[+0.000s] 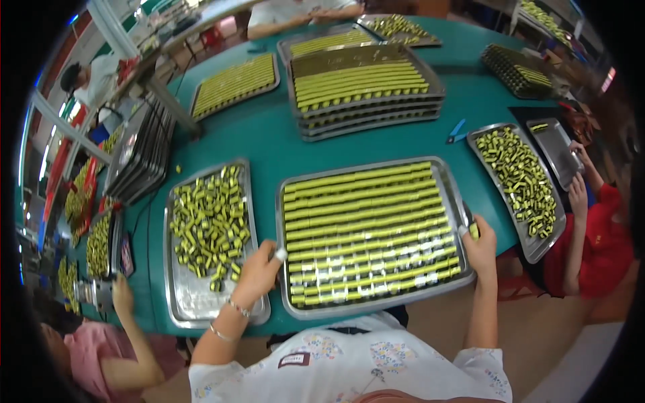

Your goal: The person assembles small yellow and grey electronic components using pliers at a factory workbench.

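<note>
Table (259, 144), green, spreads beneath and beyond your fingers (269, 247). Between them sits a metal tray (446, 185) lined with rows of yellow-and-black pieces (366, 233). A second tray (201, 305), holding loose pieces (208, 218), lies just left of your left fingers. Your left hand (257, 272) grips the first tray's left rim, your right hand (482, 247) its right rim. A blue tool (457, 128) lies beyond your right fingers; one yellow-and-black piece (474, 231) shows against those fingers.

Blue tool (457, 129) on green table (376, 144) — red-shirted person (594, 248) at right.

L hand (259, 274), R hand (480, 243) gripping tray (446, 185), rowed yel. pcs (366, 230)
</note>
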The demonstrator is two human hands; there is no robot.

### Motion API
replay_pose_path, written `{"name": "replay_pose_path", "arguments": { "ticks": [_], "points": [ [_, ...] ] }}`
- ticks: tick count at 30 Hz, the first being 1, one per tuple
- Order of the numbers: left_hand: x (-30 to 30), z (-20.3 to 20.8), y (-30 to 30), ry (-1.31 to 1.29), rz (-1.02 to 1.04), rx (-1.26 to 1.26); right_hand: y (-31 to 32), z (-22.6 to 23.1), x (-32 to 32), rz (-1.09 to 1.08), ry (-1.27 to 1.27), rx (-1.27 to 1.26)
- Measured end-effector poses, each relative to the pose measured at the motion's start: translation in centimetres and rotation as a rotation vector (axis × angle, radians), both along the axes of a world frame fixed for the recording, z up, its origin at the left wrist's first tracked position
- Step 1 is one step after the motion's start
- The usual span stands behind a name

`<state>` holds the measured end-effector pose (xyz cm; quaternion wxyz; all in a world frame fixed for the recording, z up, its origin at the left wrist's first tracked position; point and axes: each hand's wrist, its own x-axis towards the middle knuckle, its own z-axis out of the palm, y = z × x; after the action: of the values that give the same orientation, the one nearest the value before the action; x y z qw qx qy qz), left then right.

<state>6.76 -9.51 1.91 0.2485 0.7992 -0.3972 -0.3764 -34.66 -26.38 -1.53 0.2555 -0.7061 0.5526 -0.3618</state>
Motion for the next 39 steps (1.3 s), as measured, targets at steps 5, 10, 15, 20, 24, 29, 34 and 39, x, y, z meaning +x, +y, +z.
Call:
{"name": "replay_pose_path", "arguments": {
  "ticks": [5,10,15,20,24,29,34,39],
  "points": [
    [-0.1,0.9,0.4,0.187,0.119,-0.06,2.0,1.7,-0.2,-0.061,-0.19,0.16],
    [0.9,2.0,-1.2,0.282,0.149,-0.23,0.1,2.3,0.1,-0.118,-0.248,0.12],
    [2.9,6.5,-6.5,0.375,0.159,-0.235,-6.2,7.8,2.7,-0.033,-0.23,0.024],
    [7.1,8.6,-15.0,0.234,0.076,-0.293,-16.8,8.2,6.6,0.029,-0.325,-0.081],
    [9.3,9.1,-23.2,0.168,0.093,-0.421,-25.8,7.8,9.2,0.031,-0.283,-0.128],
    [11.6,8.7,-32.2,0.108,0.104,-0.505,-35.9,8.6,11.4,-0.003,-0.155,-0.121],
    [14.2,6.5,-38.7,0.117,0.137,-0.432,-40.8,8.0,12.5,-0.048,-0.026,-0.102],
    [15.2,3.3,-40.0,-0.065,0.252,-0.483,-41.8,7.3,13.9,-0.05,0.051,-0.079]
  ]
}}
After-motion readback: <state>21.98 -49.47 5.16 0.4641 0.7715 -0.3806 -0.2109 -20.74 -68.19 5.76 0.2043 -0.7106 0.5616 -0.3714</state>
